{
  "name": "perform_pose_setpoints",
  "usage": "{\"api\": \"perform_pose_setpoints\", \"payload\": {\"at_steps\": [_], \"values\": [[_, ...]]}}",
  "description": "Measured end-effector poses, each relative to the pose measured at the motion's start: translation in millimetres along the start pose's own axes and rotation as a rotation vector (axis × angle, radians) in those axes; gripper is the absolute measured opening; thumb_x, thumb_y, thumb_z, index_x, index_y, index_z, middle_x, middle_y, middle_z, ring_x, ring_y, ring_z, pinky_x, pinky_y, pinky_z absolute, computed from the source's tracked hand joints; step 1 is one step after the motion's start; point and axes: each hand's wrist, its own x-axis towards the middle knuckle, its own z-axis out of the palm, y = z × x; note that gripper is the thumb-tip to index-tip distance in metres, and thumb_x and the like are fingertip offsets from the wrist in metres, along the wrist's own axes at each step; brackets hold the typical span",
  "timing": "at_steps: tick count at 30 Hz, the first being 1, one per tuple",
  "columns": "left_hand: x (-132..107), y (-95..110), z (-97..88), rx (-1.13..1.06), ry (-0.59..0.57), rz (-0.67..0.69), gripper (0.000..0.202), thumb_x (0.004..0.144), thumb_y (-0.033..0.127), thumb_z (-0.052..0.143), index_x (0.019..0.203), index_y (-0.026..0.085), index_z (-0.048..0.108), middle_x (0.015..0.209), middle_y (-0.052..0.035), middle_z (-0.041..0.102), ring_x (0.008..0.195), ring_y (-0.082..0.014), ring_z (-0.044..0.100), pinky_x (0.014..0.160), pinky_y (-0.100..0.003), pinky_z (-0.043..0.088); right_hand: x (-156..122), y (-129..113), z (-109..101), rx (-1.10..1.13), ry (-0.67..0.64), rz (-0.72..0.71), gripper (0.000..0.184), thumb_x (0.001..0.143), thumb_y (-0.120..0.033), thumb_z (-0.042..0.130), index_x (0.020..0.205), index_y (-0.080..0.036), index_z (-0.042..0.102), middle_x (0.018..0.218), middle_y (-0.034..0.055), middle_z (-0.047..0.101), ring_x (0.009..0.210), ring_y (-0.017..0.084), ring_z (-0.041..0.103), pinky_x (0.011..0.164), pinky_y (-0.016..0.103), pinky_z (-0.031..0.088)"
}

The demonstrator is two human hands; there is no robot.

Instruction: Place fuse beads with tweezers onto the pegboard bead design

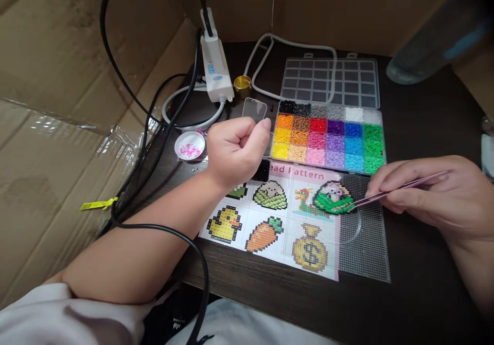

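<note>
My left hand (238, 149) is curled into a fist above the table, with no object showing in it. Just behind it lies a clear plastic lid (254, 108), and a small tray of black beads (262, 170) is partly hidden beneath it. Pink tweezers (372, 198) are pinched in my right hand (428, 191). Their tips touch the right edge of a bead piece (334, 198) in green, white and black. This piece sits on a clear pegboard mesh (366, 247) that overlaps a printed bead pattern sheet (266, 211).
A sorted bead box (328, 134) stands open behind the sheet. Left of it are a white dish (190, 145) with pink and white beads, a gold cup (243, 86) and a power strip (216, 67). A black cable (170, 227) crosses my left forearm. Cardboard walls (328, 11) surround the table.
</note>
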Motion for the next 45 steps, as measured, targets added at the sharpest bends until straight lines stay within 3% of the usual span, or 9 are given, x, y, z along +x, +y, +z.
{"api": "perform_pose_setpoints", "payload": {"at_steps": [6,11,24,29,33,37,45], "values": [[1.4,0.5,0.9,-0.074,0.026,0.054,0.06,0.095,0.039,0.06,0.055,0.017,0.021,0.048,0.0038,0.025,0.046,-0.0059,0.023,0.045,-0.029,0.02,-1.4,4.9,-3.6,0.018,-0.018,-0.036,0.004,0.082,-0.018,0.08,0.08,-0.02,0.081,0.08,0.0127,0.076,0.048,0.015,0.062,0.039,0.027,0.048],[3.7,-3.0,2.6,-0.162,0.04,0.11,0.063,0.094,0.042,0.063,0.053,0.017,0.022,0.046,0.0042,0.024,0.045,-0.0053,0.021,0.043,-0.029,0.017,-1.4,6.1,-3.5,0.051,-0.015,-0.035,0.004,0.079,-0.023,0.084,0.082,-0.024,0.082,0.081,0.0097,0.076,0.048,0.014,0.061,0.039,0.026,0.048],[4.4,-3.7,1.6,-0.185,0.036,0.098,0.063,0.092,0.037,0.066,0.053,0.017,0.02,0.048,0.0046,0.02,0.045,-0.0056,0.019,0.044,-0.029,0.015,2.2,-2.5,3.5,0.064,0.055,-0.04,0.012,0.076,-0.03,0.087,0.074,-0.02,0.081,0.073,0.0105,0.074,0.045,0.012,0.058,0.033,0.023,0.041],[4.2,-3.5,1.1,-0.169,0.032,0.087,0.063,0.092,0.038,0.066,0.054,0.017,0.02,0.049,0.0045,0.02,0.046,-0.0057,0.018,0.044,-0.03,0.015,2.4,-3.2,4.0,0.071,0.058,-0.031,0.012,0.075,-0.03,0.088,0.075,-0.02,0.082,0.073,0.0102,0.074,0.044,0.012,0.057,0.034,0.023,0.041],[4.4,-2.7,1.1,-0.18,0.037,0.083,0.06,0.09,0.029,0.066,0.052,0.017,0.021,0.049,0.0046,0.019,0.046,-0.0052,0.017,0.043,-0.03,0.014,1.7,-2.8,4.1,0.071,0.067,-0.035,0.012,0.075,-0.03,0.088,0.076,-0.02,0.082,0.073,0.01,0.074,0.046,0.012,0.058,0.035,0.023,0.044],[5.2,0.6,-0.9,-0.184,0.021,0.063,0.058,0.088,0.024,0.065,0.051,0.016,0.021,0.048,0.0048,0.018,0.046,-0.005,0.016,0.043,-0.029,0.015,2.0,-2.0,3.1,0.062,0.044,-0.042,0.01,0.076,-0.03,0.087,0.077,-0.021,0.083,0.075,0.0102,0.075,0.049,0.013,0.061,0.036,0.023,0.045],[7.4,-0.5,-2.5,-0.181,0.023,0.08,0.061,0.087,0.029,0.068,0.048,0.017,0.022,0.044,0.0047,0.022,0.042,-0.005,0.019,0.041,-0.029,0.015,2.5,4.1,1.3,0.142,-0.015,-0.04,0.008,0.078,-0.024,0.086,0.085,-0.026,0.084,0.082,0.0083,0.077,0.048,0.012,0.059,0.039,0.025,0.047]]}}
